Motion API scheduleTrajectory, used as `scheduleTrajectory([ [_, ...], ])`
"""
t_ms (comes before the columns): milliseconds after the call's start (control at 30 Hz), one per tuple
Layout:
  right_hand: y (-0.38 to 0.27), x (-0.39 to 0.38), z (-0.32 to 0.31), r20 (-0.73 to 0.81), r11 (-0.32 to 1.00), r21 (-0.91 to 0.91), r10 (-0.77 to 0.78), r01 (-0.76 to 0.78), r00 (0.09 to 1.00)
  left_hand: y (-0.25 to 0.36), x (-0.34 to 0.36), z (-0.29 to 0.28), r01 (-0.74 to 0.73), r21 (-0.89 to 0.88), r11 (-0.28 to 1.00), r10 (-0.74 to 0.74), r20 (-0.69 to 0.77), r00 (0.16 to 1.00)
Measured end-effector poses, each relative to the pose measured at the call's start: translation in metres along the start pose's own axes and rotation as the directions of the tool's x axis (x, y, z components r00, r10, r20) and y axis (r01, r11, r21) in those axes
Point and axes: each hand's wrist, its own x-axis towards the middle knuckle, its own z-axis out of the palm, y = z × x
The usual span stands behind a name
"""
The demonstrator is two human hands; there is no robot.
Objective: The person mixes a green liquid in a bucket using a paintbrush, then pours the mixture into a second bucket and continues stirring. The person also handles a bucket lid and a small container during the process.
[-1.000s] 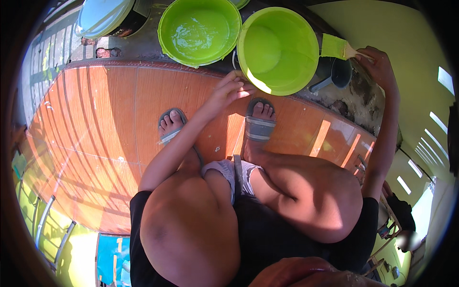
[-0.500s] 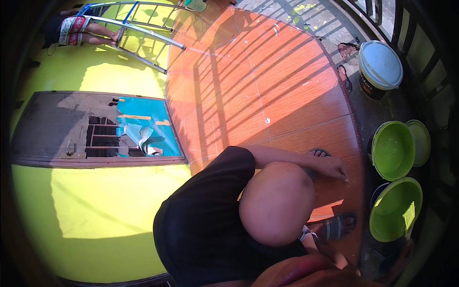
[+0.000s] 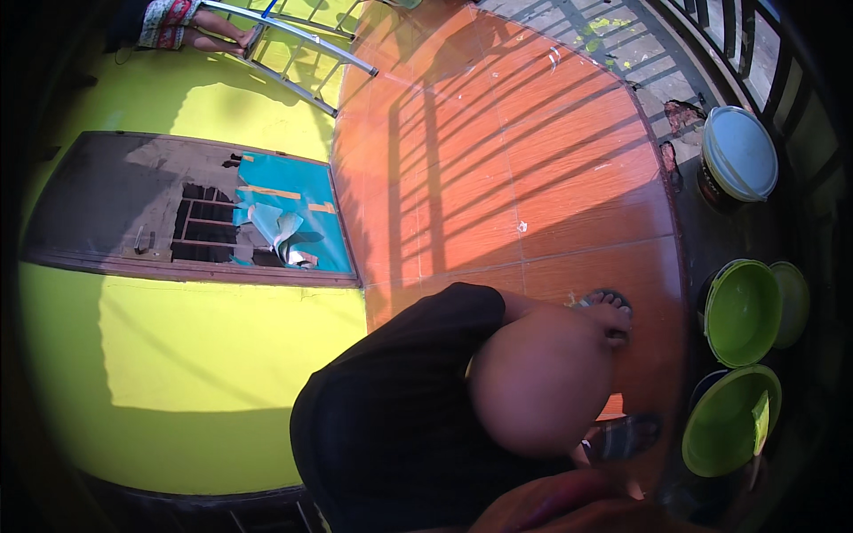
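My left arm comes out of a black short sleeve (image 3: 475, 298) and passes behind my bent knee (image 3: 542, 382). Beside the sandalled left foot, my left hand (image 3: 617, 329) hangs low, its fingers blurred and partly hidden. Deep in shadow at the lower right, my right hand (image 3: 755, 480) grips the handle of a flat paintbrush (image 3: 761, 417). Yellow-green paint coats the brush, which leans against the inner side of a green-coated bucket (image 3: 702, 440). The second sandalled foot (image 3: 631, 435) rests on the tiles in front of that bucket.
Another green-coated bucket (image 3: 743, 311) and a lidded white pail (image 3: 739, 153) line the right side by a barred railing (image 3: 782, 75). A ladder (image 3: 311, 40) with a person's legs (image 3: 213, 34) stands upper left. A torn, blue-covered door panel (image 3: 302, 195) interrupts the yellow wall (image 3: 204, 346).
My left hand has drawn back from the floor to beside my left foot. The brush in my right hand has turned more edge-on inside the bucket. The whole view has shifted slightly.
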Motion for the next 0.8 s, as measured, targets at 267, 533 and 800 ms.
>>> scheduleTrajectory([
  [267,-0.106,-0.009,-0.02,-0.005,0.999,0.026,0.028,-0.028,1.0,-0.01,0.0,0.003,-0.01,-0.155,0.988,0.008,-0.015,1.0],
  [533,-0.204,0.02,-0.03,0.043,0.975,-0.218,0.064,-0.053,0.997,-0.023,-0.001,0.006,-0.067,-0.236,0.969,0.071,0.009,0.997],
  [800,-0.287,0.085,0.044,0.14,0.802,-0.524,-0.251,0.287,0.958,-0.015,0.007,-0.007,-0.026,-0.36,0.933,0.026,-0.005,1.0],
])
